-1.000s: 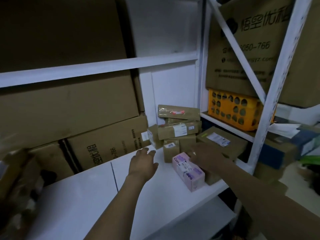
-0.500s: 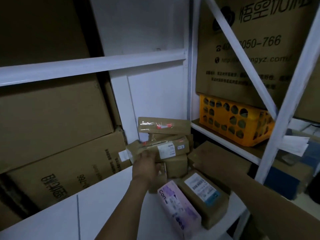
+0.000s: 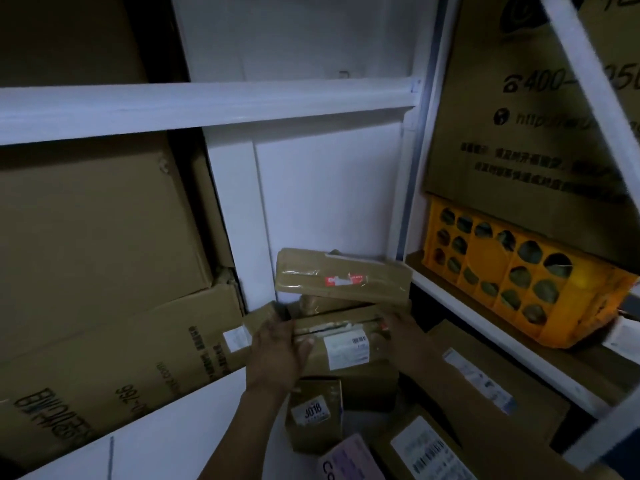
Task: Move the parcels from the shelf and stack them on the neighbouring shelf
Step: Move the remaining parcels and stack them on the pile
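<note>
A pile of brown cardboard parcels stands in the back right corner of the white shelf point(image 3: 166, 431). My left hand point(image 3: 277, 355) grips the left end of the middle parcel point(image 3: 343, 341), which carries a white label. My right hand point(image 3: 408, 337) holds its right end. On top of it lies a flat taped parcel point(image 3: 343, 278) with a red sticker. Below stands a small box point(image 3: 315, 414) marked J018. A pink box point(image 3: 349, 459) and a labelled brown box point(image 3: 422, 448) lie at the front.
Large cardboard cartons point(image 3: 104, 358) fill the left of the shelf, under a white crossbeam point(image 3: 207, 105). On the neighbouring shelf to the right sits an orange perforated crate point(image 3: 519, 278) under a big printed carton point(image 3: 519, 116). A flat labelled box point(image 3: 485, 379) lies beside my right forearm.
The view has closed in on the pile. My left hand has gone from the shelf to the middle parcel's left end, and my right hand has come up from the front boxes to its right end.
</note>
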